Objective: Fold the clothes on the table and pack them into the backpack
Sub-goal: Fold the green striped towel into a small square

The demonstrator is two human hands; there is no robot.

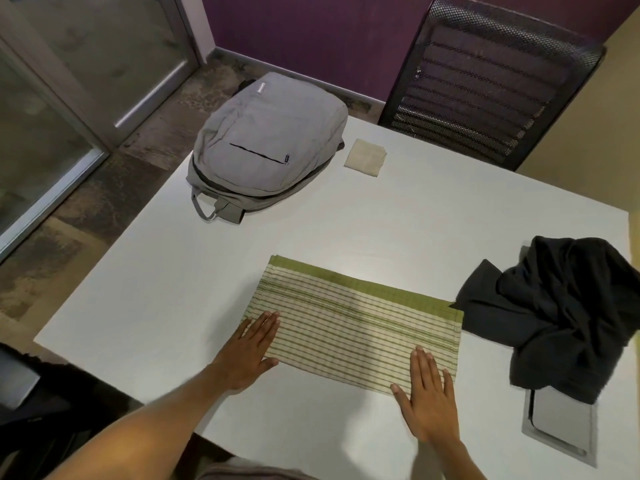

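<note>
Straight fingers [268, 323] of the left hand [247, 355] lay flat and close together on the near left corner of a folded cream cloth with green stripes and a green border [353, 320], pressing it to the white desk [311, 220]; nothing was gripped. The right hand [429, 400] rested the same way at the cloth's near right corner, its fingers extended and slightly spread, tips on the fabric and palm on the desk, holding nothing.

That striped cloth lay as a long flat rectangle near the front of the desk, its green border along the far edge. Just beside its right end, touching or slightly overlapping the corner, sat a crumpled black garment [557, 320] in a loose heap. The heap partly covered a grey rectangular cable hatch set into the desk [561, 431].

A light grey fabric backpack [270, 143] lay flat at the far left corner of the desk, its front pocket facing up and its carry handle pointing toward the person. Whether its main zip was open could not be told. Just to its right lay a small folded beige cloth square [365, 157], apart from the striped cloth.

Behind the desk stood a black mesh office chair [485, 81] against a purple wall [311, 32].
</note>
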